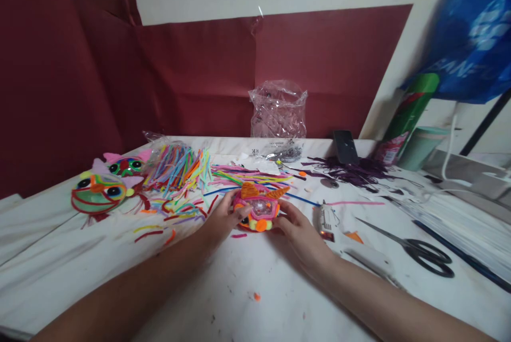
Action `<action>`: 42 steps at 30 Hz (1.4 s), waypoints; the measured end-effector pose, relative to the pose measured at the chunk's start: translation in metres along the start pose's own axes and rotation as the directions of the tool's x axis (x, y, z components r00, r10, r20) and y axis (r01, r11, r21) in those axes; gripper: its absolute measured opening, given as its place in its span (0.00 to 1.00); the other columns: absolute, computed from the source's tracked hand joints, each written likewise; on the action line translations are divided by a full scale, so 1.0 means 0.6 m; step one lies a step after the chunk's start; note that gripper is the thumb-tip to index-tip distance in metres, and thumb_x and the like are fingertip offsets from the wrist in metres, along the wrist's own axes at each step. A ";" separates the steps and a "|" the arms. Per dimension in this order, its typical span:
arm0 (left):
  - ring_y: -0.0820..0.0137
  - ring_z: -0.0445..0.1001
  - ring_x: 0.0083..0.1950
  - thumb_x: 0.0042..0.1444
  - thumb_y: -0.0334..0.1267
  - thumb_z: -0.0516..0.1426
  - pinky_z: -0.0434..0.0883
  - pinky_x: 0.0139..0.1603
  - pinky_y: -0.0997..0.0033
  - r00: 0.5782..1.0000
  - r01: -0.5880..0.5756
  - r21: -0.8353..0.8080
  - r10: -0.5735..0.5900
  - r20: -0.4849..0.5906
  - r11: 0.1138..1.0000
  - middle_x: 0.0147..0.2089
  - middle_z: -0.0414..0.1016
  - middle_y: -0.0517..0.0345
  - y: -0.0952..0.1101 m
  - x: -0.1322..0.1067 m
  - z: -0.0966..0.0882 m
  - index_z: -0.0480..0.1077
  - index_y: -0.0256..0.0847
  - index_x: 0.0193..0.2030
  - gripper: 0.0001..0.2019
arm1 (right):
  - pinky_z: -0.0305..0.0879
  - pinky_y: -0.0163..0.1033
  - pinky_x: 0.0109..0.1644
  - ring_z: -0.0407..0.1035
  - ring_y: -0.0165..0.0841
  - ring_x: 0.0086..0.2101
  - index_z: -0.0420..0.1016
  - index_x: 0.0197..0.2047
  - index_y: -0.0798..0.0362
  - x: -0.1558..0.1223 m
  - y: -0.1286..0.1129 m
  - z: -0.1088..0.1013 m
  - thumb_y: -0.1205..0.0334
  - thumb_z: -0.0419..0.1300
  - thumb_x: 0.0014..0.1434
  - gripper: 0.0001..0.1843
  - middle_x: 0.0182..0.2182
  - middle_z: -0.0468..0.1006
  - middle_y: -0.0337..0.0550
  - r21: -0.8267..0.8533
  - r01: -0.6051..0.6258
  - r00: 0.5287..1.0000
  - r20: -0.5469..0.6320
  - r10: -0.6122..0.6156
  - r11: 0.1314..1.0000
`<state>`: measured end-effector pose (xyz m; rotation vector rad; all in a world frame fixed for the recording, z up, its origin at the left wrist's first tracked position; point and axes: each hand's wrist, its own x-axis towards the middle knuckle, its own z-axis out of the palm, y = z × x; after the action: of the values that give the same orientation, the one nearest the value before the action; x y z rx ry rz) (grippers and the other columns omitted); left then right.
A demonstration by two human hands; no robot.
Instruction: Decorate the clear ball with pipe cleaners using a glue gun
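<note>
A small pink and orange pipe-cleaner craft face (257,206) with orange ears stands on the white table (247,288), held between both hands. My left hand (221,219) grips its left side, thumb against the front. My right hand (299,227) holds its right side with fingers curled round the edge.
Two finished craft faces (99,193) lie at the left. Several loose coloured pipe cleaners (183,171) are spread behind. A glue gun (325,219), black scissors (419,249), a phone (345,146), purple scraps (351,169) and a clear plastic bag (278,110) sit to the right and back.
</note>
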<state>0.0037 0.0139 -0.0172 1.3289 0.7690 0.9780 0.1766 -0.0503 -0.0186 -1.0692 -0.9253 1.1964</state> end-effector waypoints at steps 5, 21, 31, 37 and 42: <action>0.54 0.74 0.54 0.37 0.40 0.70 0.71 0.53 0.57 1.000 -0.016 0.036 0.017 -0.023 0.999 0.55 0.74 0.45 0.007 -0.006 0.009 0.60 0.41 0.58 0.40 | 0.67 0.43 0.47 0.72 0.40 0.45 0.71 0.50 0.49 -0.005 0.003 0.001 0.63 0.60 0.46 0.25 0.47 0.79 0.44 -0.048 0.030 0.999 0.039 -0.028 0.998; 0.54 0.76 0.51 0.35 0.46 0.71 0.71 0.54 0.53 1.000 -0.002 -0.022 0.002 -0.002 1.000 0.53 0.76 0.45 0.015 -0.006 -0.003 0.61 0.40 0.57 0.42 | 0.67 0.43 0.47 0.70 0.40 0.48 0.71 0.53 0.51 -0.009 -0.003 -0.001 0.62 0.60 0.46 0.28 0.49 0.78 0.45 -0.128 0.084 0.995 0.070 -0.076 0.988; 0.56 0.77 0.49 0.50 0.58 0.61 0.77 0.38 0.59 0.999 0.040 -0.063 -0.038 0.025 0.997 0.56 0.73 0.44 0.020 -0.008 0.003 0.62 0.42 0.58 0.33 | 0.66 0.42 0.49 0.71 0.40 0.48 0.73 0.51 0.50 -0.006 -0.008 0.001 0.64 0.60 0.46 0.26 0.48 0.79 0.44 -0.105 0.066 0.997 0.047 -0.061 0.992; 0.55 0.73 0.54 0.51 0.59 0.58 0.73 0.51 0.55 0.990 -0.020 0.182 0.044 -0.132 0.983 0.51 0.76 0.49 0.016 -0.001 -0.008 0.69 0.43 0.50 0.26 | 0.64 0.46 0.55 0.68 0.42 0.53 0.72 0.53 0.50 -0.010 -0.009 0.004 0.60 0.62 0.49 0.25 0.54 0.76 0.46 -0.173 0.110 0.991 0.090 -0.096 0.979; 0.56 0.68 0.60 0.53 0.57 0.56 0.66 0.58 0.56 0.942 -0.181 0.342 0.262 -0.210 0.922 0.55 0.73 0.47 0.014 0.015 -0.029 0.68 0.40 0.52 0.27 | 0.62 0.48 0.58 0.66 0.43 0.55 0.70 0.56 0.51 -0.008 -0.003 0.003 0.58 0.64 0.49 0.29 0.55 0.75 0.49 -0.211 0.128 0.989 0.097 -0.110 0.969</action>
<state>-0.0093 0.0295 -0.0103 1.6173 1.0178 1.2621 0.1746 -0.0548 -0.0166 -1.1250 -1.1916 1.0650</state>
